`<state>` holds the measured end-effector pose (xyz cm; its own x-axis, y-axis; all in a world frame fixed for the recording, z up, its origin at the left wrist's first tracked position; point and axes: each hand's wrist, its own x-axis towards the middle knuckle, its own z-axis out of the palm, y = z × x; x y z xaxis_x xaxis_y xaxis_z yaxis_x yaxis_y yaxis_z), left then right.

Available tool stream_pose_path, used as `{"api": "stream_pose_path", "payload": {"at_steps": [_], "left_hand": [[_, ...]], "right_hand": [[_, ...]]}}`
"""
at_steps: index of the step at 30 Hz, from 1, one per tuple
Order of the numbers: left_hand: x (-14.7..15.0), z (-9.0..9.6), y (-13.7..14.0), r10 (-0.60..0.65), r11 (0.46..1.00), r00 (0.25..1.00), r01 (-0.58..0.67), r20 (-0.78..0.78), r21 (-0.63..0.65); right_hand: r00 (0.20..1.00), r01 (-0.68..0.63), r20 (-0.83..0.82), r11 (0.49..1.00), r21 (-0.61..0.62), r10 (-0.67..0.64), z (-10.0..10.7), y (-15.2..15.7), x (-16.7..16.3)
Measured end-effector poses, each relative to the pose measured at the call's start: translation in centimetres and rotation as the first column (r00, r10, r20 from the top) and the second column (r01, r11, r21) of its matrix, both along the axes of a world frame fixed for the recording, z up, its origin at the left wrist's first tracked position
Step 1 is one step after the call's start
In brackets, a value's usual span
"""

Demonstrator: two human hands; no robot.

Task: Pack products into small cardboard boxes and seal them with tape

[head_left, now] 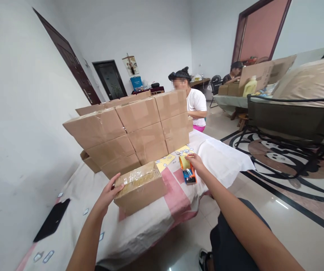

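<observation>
A small cardboard box (141,187) with clear tape across its top lies on the cloth-covered table (156,222) in front of me. My left hand (109,194) holds its near left end, thumb on top. My right hand (196,162) grips a tape dispenser (187,170) with an orange roll, resting on the table to the right of the box. Behind the box stands a stack of sealed cardboard boxes (128,131), three layers high.
A black phone (51,220) lies on the table at the left, near the wall. A person in a white shirt (196,103) sits behind the stack. Another person (235,73) works at a far table. A dark folding cot (292,116) stands at the right.
</observation>
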<state>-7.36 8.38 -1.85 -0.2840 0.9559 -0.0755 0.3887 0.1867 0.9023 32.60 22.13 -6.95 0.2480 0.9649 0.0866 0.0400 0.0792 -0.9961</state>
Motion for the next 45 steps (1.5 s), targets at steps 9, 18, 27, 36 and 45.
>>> {"api": "stream_pose_path", "payload": {"at_steps": [9, 18, 27, 36, 45], "left_hand": [[0.2, 1.7, -0.1, 0.026, 0.99, 0.921, 0.031, -0.389, 0.14], [7.4, 3.1, -1.8, -0.083, 0.918, 0.803, 0.292, -0.59, 0.267], [23.3, -1.5, -1.7, -0.154, 0.834, 0.96, 0.254, -0.235, 0.49], [29.3, -4.1, -3.6, -0.215, 0.815, 0.967, 0.101, 0.136, 0.57], [29.3, -6.3, -8.6, -0.215, 0.869, 0.973, 0.149, 0.089, 0.471]], "right_hand": [[0.941, -0.338, 0.067, 0.933, 0.127, 0.332, -3.0, -2.6, 0.4], [0.98, -0.154, -0.057, 0.913, 0.377, 0.188, 0.4, -5.6, -1.2], [0.967, -0.168, -0.096, 0.875, 0.454, 0.236, 3.0, -11.3, -1.5], [0.978, -0.207, 0.153, 0.782, 0.589, 0.143, 2.1, -11.4, 1.9], [0.996, -0.017, -0.07, 0.849, 0.529, 0.064, 2.6, -9.7, 2.8]]}}
